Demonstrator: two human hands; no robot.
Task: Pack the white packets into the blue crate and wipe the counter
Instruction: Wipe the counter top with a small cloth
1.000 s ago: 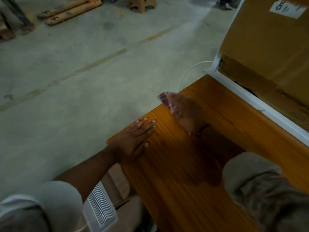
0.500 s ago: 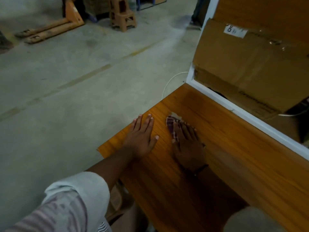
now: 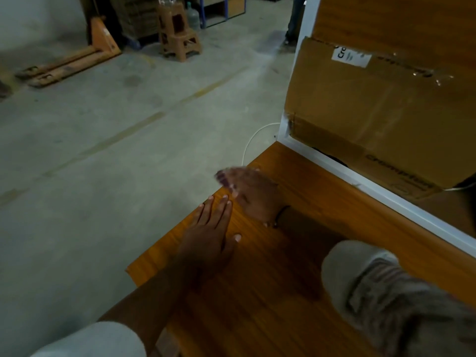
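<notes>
Tabletop: I see an orange-brown wood-grain tabletop (image 3: pixel 296 292) filling the lower right of the head view, its near left corner jutting out over the floor.
Floor: grey concrete floor (image 3: pixel 128 150) with a faded painted line running across it at an angle.
Back of room: an orange pallet jack (image 3: pixel 77 57) lies by the wall, with brown plastic stools (image 3: pixel 180 39) stacked to its right and a water jug (image 3: pixel 193 19) just behind them.
Right side: a cardboard box (image 3: pixel 373 112) with a white label (image 3: pixel 351 56) stands behind a white frame rail (image 3: pixel 360 181) that borders the tabletop's far edge. A white cable (image 3: pixel 251 140) curves over the floor near the frame's corner.
Left hand: my view shows the left hand (image 3: pixel 208 238) lying palm down on the tabletop near its left edge, its fingers (image 3: pixel 224 210) straight, close together and holding nothing.
Right hand: the right hand (image 3: pixel 257 197) sits just beyond the left fingertips at the tabletop's left edge, smeared by motion blur, with a dark bracelet (image 3: pixel 280 215) at the wrist.
Cloth: a purplish cloth (image 3: pixel 224 176) shows under the right fingertips, at the very edge of the tabletop. I cannot tell whether those fingers pinch it or press it flat.
Sleeves: a pale grey left sleeve (image 3: pixel 98 341) at the bottom edge and a patterned grey right sleeve (image 3: pixel 373 287) at lower right.
</notes>
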